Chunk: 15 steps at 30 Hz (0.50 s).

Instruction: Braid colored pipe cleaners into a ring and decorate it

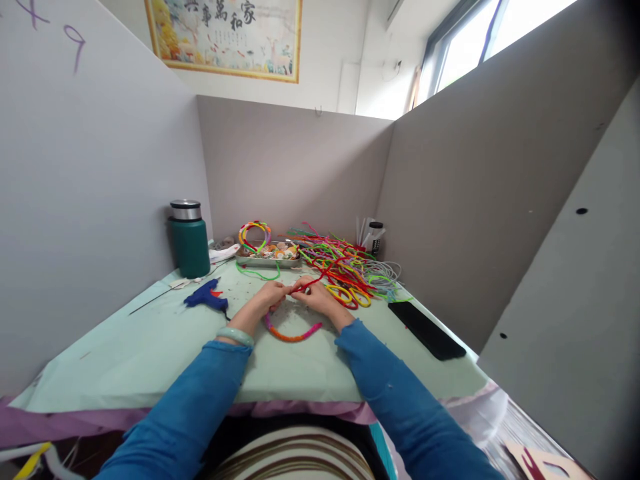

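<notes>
My left hand and my right hand meet at the table's middle, fingers pinched together. Between them they hold a curved headband wrapped in orange, pink and purple fuzzy wire, which arcs toward me on the table. A red fuzzy wire runs from my right fingers back to the pile. A pale green bangle sits on my left wrist.
A tangled pile of coloured fuzzy wires lies right of my hands. A metal tray with a wrapped hoop stands behind. A blue glue gun and green flask are left; a black phone right.
</notes>
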Each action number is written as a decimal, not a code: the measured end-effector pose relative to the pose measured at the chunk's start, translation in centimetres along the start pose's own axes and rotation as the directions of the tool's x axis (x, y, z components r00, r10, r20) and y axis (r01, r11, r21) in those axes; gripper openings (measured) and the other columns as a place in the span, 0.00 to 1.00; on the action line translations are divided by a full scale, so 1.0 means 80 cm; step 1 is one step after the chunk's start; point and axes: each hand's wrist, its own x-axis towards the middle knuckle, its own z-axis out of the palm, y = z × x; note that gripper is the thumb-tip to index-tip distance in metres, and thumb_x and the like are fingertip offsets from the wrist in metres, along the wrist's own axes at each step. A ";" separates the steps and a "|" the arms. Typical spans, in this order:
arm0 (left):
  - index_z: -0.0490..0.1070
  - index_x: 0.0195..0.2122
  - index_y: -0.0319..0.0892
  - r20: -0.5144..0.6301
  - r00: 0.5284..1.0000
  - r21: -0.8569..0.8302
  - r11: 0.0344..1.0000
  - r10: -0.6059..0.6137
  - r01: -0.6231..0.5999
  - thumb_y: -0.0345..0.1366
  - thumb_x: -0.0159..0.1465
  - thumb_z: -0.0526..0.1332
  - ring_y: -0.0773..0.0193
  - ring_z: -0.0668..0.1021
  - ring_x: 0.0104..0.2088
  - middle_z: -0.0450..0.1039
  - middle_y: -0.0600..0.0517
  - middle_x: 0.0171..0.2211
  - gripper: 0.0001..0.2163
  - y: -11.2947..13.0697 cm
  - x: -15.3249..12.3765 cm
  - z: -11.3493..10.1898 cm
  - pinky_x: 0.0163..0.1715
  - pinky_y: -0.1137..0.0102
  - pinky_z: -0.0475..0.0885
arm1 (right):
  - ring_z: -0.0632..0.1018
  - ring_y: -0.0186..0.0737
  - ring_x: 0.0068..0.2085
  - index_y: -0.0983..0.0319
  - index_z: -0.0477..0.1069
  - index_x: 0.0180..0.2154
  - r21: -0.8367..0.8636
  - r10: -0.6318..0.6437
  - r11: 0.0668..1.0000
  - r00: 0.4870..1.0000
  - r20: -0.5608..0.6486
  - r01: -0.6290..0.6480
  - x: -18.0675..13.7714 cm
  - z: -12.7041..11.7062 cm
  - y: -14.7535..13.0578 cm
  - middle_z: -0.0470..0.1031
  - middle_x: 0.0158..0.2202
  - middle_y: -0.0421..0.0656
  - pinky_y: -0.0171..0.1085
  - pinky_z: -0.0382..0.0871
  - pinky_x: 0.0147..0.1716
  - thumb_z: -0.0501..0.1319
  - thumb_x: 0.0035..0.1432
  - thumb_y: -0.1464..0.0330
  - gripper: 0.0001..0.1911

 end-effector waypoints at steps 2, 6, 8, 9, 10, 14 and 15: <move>0.58 0.21 0.42 -0.004 1.000 0.009 1.000 -0.005 0.005 0.53 0.54 0.62 0.75 0.54 0.11 0.51 0.62 0.12 0.20 0.000 0.000 0.000 0.14 0.73 0.48 | 0.72 0.37 0.36 0.61 0.74 0.33 0.002 -0.010 1.000 1.000 -0.004 0.010 0.000 0.000 -0.001 0.73 0.33 0.40 0.36 0.65 0.40 0.62 0.51 0.70 0.04; 0.57 0.21 0.42 -0.007 1.000 0.012 1.000 0.006 -0.006 0.51 0.54 0.63 0.75 0.54 0.11 0.51 0.62 0.12 0.20 0.002 -0.001 0.000 0.14 0.73 0.48 | 0.72 0.37 0.35 0.61 0.74 0.32 0.021 -0.048 0.999 0.999 0.005 0.048 0.000 0.001 -0.001 0.73 0.32 0.40 0.35 0.65 0.39 0.60 0.51 0.73 0.05; 0.57 0.21 0.42 -0.009 1.000 0.004 1.000 0.008 -0.008 0.51 0.54 0.63 0.75 0.54 0.11 0.51 0.62 0.12 0.20 0.002 -0.002 0.000 0.14 0.73 0.47 | 0.72 0.37 0.36 0.61 0.74 0.32 0.038 -0.068 0.997 0.998 0.005 0.068 -0.001 0.001 0.000 0.73 0.33 0.40 0.35 0.65 0.39 0.59 0.50 0.75 0.08; 0.57 0.21 0.42 -0.011 1.000 0.003 1.000 0.005 -0.005 0.51 0.54 0.63 0.75 0.54 0.11 0.50 0.62 0.12 0.20 0.002 -0.002 0.000 0.14 0.73 0.47 | 0.72 0.37 0.36 0.61 0.74 0.33 0.047 -0.076 0.996 0.997 0.002 0.076 -0.002 0.002 0.002 0.73 0.33 0.40 0.35 0.65 0.39 0.58 0.49 0.77 0.09; 0.57 0.21 0.42 -0.015 1.000 0.005 1.000 0.000 0.000 0.51 0.54 0.63 0.75 0.53 0.11 0.50 0.62 0.12 0.20 0.002 -0.001 0.000 0.14 0.73 0.47 | 0.72 0.37 0.37 0.61 0.73 0.33 0.055 -0.081 0.995 0.997 -0.003 0.081 -0.002 0.002 0.003 0.73 0.34 0.41 0.35 0.65 0.40 0.57 0.49 0.78 0.11; 0.58 0.21 0.42 -0.022 1.000 0.010 1.000 0.000 0.000 0.51 0.54 0.63 0.75 0.54 0.11 0.50 0.62 0.12 0.20 0.001 0.000 0.000 0.14 0.73 0.47 | 0.72 0.38 0.38 0.62 0.73 0.32 0.086 -0.082 0.993 0.997 -0.011 0.083 -0.003 0.004 0.009 0.73 0.35 0.41 0.36 0.66 0.41 0.57 0.50 0.77 0.09; 0.58 0.21 0.42 -0.023 1.000 0.008 1.000 0.004 -0.003 0.51 0.54 0.63 0.75 0.54 0.12 0.50 0.62 0.12 0.20 0.001 0.000 0.000 0.14 0.73 0.47 | 0.72 0.38 0.38 0.62 0.73 0.32 0.095 -0.076 0.992 0.997 -0.009 0.077 -0.003 0.004 0.010 0.73 0.34 0.42 0.36 0.66 0.41 0.57 0.50 0.76 0.08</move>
